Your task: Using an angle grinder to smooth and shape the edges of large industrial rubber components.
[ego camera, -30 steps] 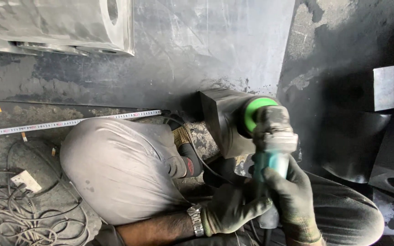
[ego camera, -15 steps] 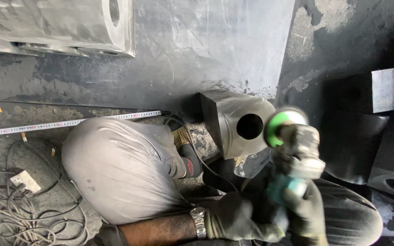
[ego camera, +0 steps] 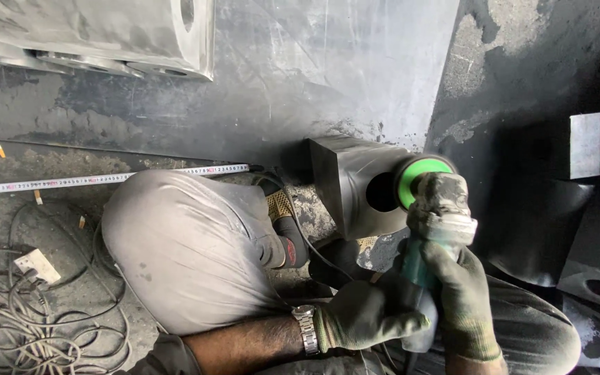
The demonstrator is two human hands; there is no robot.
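A: What are the hands gripping?

B: Both are gloved and wrapped tight around an angle grinder [ego camera: 433, 229]. The right hand [ego camera: 461, 298] closes its fingers around the teal body just below the grey gear head. The left hand [ego camera: 366, 316] clamps the lower part of the body from the side; a metal wristwatch [ego camera: 305, 328] sits on that wrist.

A: How does the grinder look?

B: Dusty grey metal head, teal housing under the glove, and a bright green disc [ego camera: 419, 177] at the top, seen nearly edge-on. It stands almost upright in the lower right of the view.

A: Where is the disc?

B: Right at the face of a dark steel block [ego camera: 345, 184], just beside the round hole [ego camera: 382, 192] bored through it. Whether it touches the metal, I cannot tell.

A: And around that?

B: The block lies on a grimy floor. The person's bent knee in grey trousers [ego camera: 189, 250] fills the middle left. A measuring tape [ego camera: 98, 179] stretches across the floor behind it, and loose cables [ego camera: 36, 319] coil at lower left. More dark steel pieces [ego camera: 598, 208] lie on the right.
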